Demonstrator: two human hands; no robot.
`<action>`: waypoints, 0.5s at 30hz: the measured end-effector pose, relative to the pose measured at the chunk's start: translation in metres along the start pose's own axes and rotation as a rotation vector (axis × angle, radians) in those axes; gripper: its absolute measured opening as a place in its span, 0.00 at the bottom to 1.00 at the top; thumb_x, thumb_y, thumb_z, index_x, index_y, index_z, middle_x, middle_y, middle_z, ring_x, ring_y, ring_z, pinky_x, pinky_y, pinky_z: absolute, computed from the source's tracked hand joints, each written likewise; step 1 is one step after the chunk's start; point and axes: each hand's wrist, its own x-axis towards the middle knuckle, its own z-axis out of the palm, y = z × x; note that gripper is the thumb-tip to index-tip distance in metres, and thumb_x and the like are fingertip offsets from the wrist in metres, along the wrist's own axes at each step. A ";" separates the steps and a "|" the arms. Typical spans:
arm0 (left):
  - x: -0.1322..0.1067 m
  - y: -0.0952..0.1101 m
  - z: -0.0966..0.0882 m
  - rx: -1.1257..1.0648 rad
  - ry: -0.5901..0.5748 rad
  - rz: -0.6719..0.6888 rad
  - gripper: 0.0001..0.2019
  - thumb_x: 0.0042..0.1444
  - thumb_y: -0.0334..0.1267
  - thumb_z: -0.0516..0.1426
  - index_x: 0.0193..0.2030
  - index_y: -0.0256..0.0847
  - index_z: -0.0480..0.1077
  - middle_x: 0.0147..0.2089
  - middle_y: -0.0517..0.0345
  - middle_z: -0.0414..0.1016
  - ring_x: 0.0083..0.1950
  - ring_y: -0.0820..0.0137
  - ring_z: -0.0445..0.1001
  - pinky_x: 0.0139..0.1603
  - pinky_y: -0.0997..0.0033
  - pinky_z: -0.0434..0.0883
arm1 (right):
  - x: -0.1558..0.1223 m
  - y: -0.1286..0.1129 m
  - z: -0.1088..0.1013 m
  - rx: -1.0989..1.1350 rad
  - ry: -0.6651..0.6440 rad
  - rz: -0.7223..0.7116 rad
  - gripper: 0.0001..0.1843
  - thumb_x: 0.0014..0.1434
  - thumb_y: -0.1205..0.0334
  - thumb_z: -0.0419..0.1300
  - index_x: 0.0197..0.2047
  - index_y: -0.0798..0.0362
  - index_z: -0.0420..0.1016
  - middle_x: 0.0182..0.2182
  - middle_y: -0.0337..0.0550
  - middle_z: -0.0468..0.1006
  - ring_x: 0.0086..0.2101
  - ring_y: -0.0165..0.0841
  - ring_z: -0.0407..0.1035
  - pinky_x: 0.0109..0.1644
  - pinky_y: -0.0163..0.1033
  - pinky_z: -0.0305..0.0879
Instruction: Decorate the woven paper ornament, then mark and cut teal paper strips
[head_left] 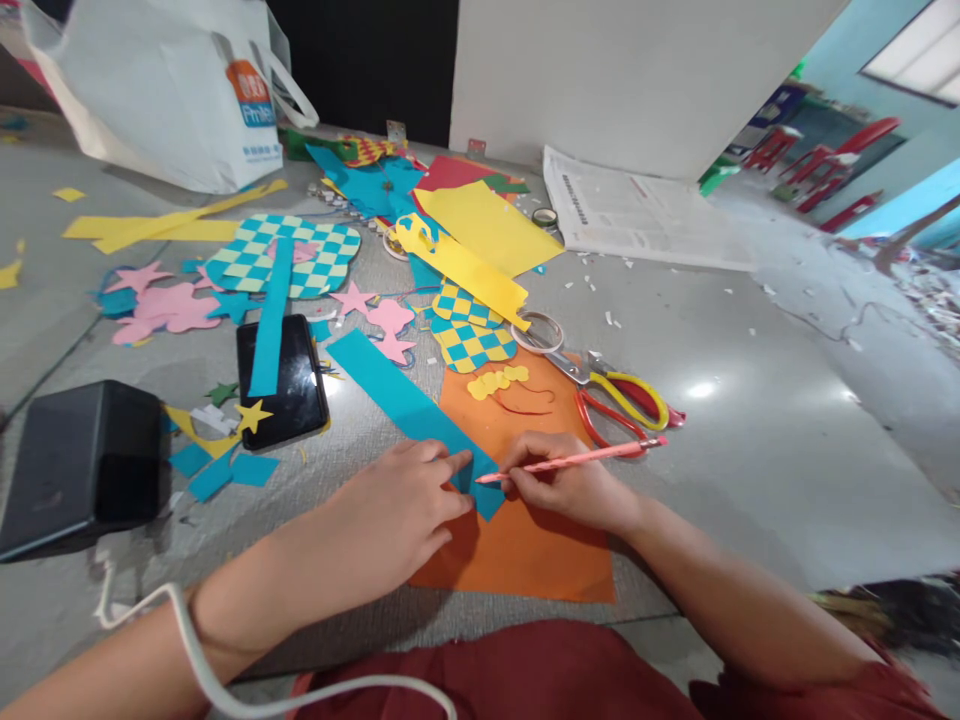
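The left hand point(412, 495) lay with its fingers extended over the near end of a blue paper strip point(394, 390), gripping nothing. The right hand point(559, 480) gripped a pink pencil point(585, 458) between thumb and fingers, its tip over that same end; whether it touched the paper could not be told. The strip slanted from far left to near right, its near end over an orange sheet point(525, 560). Scissors point(577, 372) lay just beyond the right hand. To the left, a phone point(304, 365) lay under another blue strip point(271, 340), near a black box point(124, 460). A white bag point(165, 95) stood far left, a newspaper point(645, 215) far right.
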 end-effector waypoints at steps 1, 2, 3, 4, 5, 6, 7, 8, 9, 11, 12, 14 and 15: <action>0.000 0.000 0.000 -0.001 -0.002 -0.001 0.06 0.63 0.34 0.64 0.45 0.46 0.80 0.54 0.53 0.79 0.54 0.57 0.72 0.55 0.55 0.68 | 0.000 0.000 0.000 -0.002 -0.001 0.002 0.04 0.60 0.66 0.60 0.34 0.52 0.77 0.28 0.41 0.83 0.28 0.30 0.77 0.30 0.31 0.69; 0.000 0.000 0.000 0.001 -0.003 -0.001 0.06 0.63 0.34 0.64 0.45 0.46 0.80 0.54 0.53 0.79 0.54 0.57 0.72 0.55 0.55 0.68 | 0.000 -0.001 0.000 -0.004 -0.003 0.002 0.04 0.60 0.66 0.60 0.34 0.52 0.77 0.28 0.41 0.83 0.28 0.31 0.77 0.30 0.31 0.69; 0.000 0.000 0.000 0.006 -0.002 0.002 0.06 0.63 0.34 0.64 0.46 0.46 0.80 0.54 0.52 0.79 0.55 0.57 0.72 0.55 0.55 0.68 | 0.000 -0.001 0.000 -0.006 -0.005 -0.001 0.04 0.60 0.66 0.60 0.34 0.53 0.77 0.29 0.41 0.83 0.29 0.31 0.77 0.30 0.31 0.69; 0.000 0.000 0.000 0.010 0.000 0.005 0.07 0.62 0.34 0.64 0.46 0.46 0.80 0.55 0.52 0.79 0.55 0.57 0.72 0.56 0.55 0.68 | 0.000 -0.001 0.001 -0.007 -0.006 -0.003 0.04 0.60 0.66 0.60 0.34 0.53 0.77 0.29 0.41 0.83 0.29 0.31 0.77 0.30 0.31 0.70; 0.000 0.000 0.001 0.014 0.003 0.007 0.07 0.62 0.34 0.64 0.46 0.46 0.80 0.55 0.52 0.79 0.55 0.57 0.72 0.56 0.55 0.68 | 0.000 -0.001 0.001 -0.007 -0.006 -0.005 0.04 0.60 0.65 0.60 0.34 0.53 0.77 0.29 0.41 0.83 0.29 0.31 0.77 0.30 0.31 0.70; 0.000 0.000 0.001 0.016 0.008 0.009 0.07 0.62 0.34 0.64 0.46 0.46 0.80 0.55 0.52 0.79 0.55 0.57 0.72 0.56 0.55 0.68 | 0.000 -0.001 0.001 -0.006 -0.005 -0.009 0.04 0.60 0.65 0.60 0.34 0.53 0.77 0.29 0.41 0.83 0.29 0.31 0.77 0.30 0.31 0.70; 0.000 0.000 0.002 0.016 0.012 0.012 0.07 0.63 0.34 0.63 0.46 0.46 0.80 0.55 0.52 0.79 0.55 0.57 0.72 0.56 0.55 0.67 | 0.000 -0.001 0.001 -0.005 -0.004 -0.011 0.04 0.61 0.65 0.60 0.34 0.53 0.77 0.29 0.41 0.83 0.29 0.31 0.77 0.30 0.31 0.70; 0.000 -0.001 0.002 0.016 0.016 0.013 0.07 0.63 0.34 0.63 0.46 0.46 0.80 0.55 0.52 0.79 0.55 0.58 0.73 0.57 0.55 0.67 | 0.000 -0.001 0.001 -0.003 -0.004 -0.012 0.04 0.61 0.66 0.60 0.34 0.52 0.77 0.29 0.41 0.83 0.29 0.30 0.77 0.30 0.31 0.70; 0.000 -0.001 0.003 0.016 0.021 0.015 0.06 0.63 0.34 0.63 0.46 0.46 0.80 0.55 0.52 0.79 0.55 0.58 0.73 0.57 0.56 0.67 | 0.000 -0.001 0.001 -0.003 -0.003 -0.013 0.04 0.61 0.66 0.60 0.34 0.52 0.77 0.29 0.41 0.83 0.29 0.30 0.77 0.30 0.31 0.69; 0.000 -0.002 0.004 0.018 0.023 0.021 0.06 0.63 0.34 0.63 0.46 0.46 0.80 0.55 0.52 0.79 0.56 0.58 0.72 0.57 0.56 0.67 | 0.000 -0.001 0.001 -0.006 -0.007 -0.013 0.04 0.61 0.66 0.61 0.34 0.52 0.77 0.29 0.40 0.83 0.29 0.30 0.76 0.30 0.31 0.69; -0.001 -0.002 0.004 0.021 0.021 0.023 0.06 0.63 0.34 0.62 0.46 0.46 0.80 0.56 0.52 0.79 0.56 0.58 0.72 0.57 0.55 0.67 | 0.000 -0.001 0.001 -0.006 -0.009 -0.010 0.04 0.61 0.66 0.61 0.34 0.52 0.77 0.29 0.40 0.83 0.29 0.30 0.76 0.30 0.31 0.69; -0.001 -0.002 0.005 0.025 0.022 0.028 0.06 0.63 0.34 0.63 0.46 0.46 0.79 0.56 0.52 0.79 0.56 0.57 0.72 0.56 0.54 0.68 | 0.000 -0.001 0.001 -0.004 -0.010 0.000 0.04 0.61 0.65 0.61 0.34 0.52 0.77 0.29 0.40 0.83 0.29 0.30 0.77 0.30 0.31 0.69; -0.001 -0.003 0.006 0.025 0.027 0.030 0.07 0.63 0.34 0.63 0.46 0.46 0.79 0.56 0.52 0.79 0.56 0.56 0.72 0.56 0.54 0.68 | 0.000 -0.001 0.001 -0.003 -0.011 0.006 0.04 0.61 0.66 0.61 0.34 0.52 0.77 0.29 0.40 0.83 0.29 0.30 0.77 0.31 0.30 0.70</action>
